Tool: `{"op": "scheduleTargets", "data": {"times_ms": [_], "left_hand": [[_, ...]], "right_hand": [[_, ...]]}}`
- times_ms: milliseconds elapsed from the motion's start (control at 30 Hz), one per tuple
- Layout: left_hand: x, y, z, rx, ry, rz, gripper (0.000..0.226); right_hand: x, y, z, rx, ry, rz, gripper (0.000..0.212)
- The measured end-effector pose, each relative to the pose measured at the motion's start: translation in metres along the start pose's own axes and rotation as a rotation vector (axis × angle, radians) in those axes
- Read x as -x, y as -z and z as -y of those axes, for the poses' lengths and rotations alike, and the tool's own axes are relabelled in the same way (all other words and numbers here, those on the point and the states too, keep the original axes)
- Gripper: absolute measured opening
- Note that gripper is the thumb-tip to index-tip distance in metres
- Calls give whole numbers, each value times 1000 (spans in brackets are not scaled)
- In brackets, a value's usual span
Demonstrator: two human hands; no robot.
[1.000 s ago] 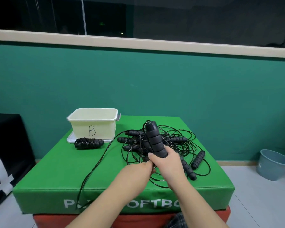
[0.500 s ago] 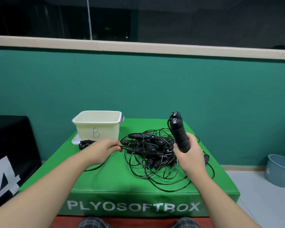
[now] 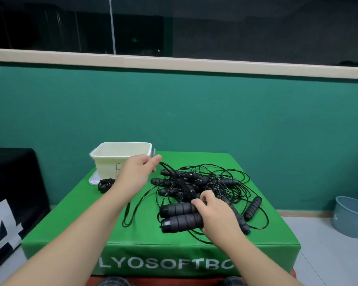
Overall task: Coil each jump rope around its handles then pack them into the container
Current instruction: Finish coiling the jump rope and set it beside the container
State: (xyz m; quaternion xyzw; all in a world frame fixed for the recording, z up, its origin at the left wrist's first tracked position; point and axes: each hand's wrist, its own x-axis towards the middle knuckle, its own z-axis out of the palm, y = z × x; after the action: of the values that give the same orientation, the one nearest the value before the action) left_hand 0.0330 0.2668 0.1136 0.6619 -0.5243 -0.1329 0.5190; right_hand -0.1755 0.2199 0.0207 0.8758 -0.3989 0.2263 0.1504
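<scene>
Right hand [image 3: 215,213] has its fingers wrapped round two black handles [image 3: 180,216] lying side by side on the green plyo box [image 3: 70,230]. Left hand [image 3: 136,170] pinches the cord [image 3: 167,168] up by the cream container [image 3: 112,159], tangled rope pile [image 3: 205,182] between them.

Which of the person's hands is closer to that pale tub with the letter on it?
The left. The left hand is raised just in front of the tub, pinching a black cord. The right hand is well off to the tub's right and nearer the person, gripping two black handles.
</scene>
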Motion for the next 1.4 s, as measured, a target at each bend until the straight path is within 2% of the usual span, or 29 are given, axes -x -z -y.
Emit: {"op": "scheduleTargets", "data": {"times_ms": [133, 200, 267, 333, 400, 467, 600, 700, 800, 867, 967, 1033, 1100, 1200, 1300, 1400], "left_hand": [[24, -5, -15, 191, -37, 95, 47], [40, -8, -24, 204, -102, 126, 46], [55, -13, -31, 178, -201, 147, 42], [64, -16, -34, 165, -285, 181, 41], [67, -16, -31, 179, -320, 243, 42], [68, -14, -24, 166, -296, 321, 41], [68, -7, -11, 77, -86, 570, 36], [67, -4, -7, 8, 56, 685, 30], [69, -13, -13, -9, 92, 663, 18], [66, -24, -21, 14, 71, 562, 20], [62, -34, -28, -87, -90, 323, 29], [66, -36, -26, -183, -222, 259, 33], [70, -36, -22, -219, -305, 265, 34], [73, -36, -13, -234, -349, 275, 33], [72, -36, 1, -134, -342, 315, 29], [66, -33, 22, -33, -262, 317, 34]], "right_hand": [[-7, -6, 14, 61, -96, 50, 64], [-14, 1, 21, 56, -161, 37, 64], [-22, 6, 25, 11, -231, 57, 54], [-32, 11, 25, -68, -306, 149, 46], [-42, 17, 21, -156, -367, 120, 53], [-51, 29, 15, -241, -403, 97, 61], [-60, 52, 9, -262, -428, 99, 38], [-58, 58, 15, -179, -408, 60, 33], [-54, 60, 24, -65, -343, 52, 43], [-52, 59, 30, -27, -295, 57, 49], [-49, 57, 38, -42, -249, 47, 45], [-49, 57, 41, -87, -256, 56, 36], [-50, 58, 42, -122, -281, 88, 31], [-51, 60, 40, -195, -311, 141, 37], [-49, 59, 40, -381, -387, 180, 42], [-49, 56, 44, -614, -493, 177, 39]]}}
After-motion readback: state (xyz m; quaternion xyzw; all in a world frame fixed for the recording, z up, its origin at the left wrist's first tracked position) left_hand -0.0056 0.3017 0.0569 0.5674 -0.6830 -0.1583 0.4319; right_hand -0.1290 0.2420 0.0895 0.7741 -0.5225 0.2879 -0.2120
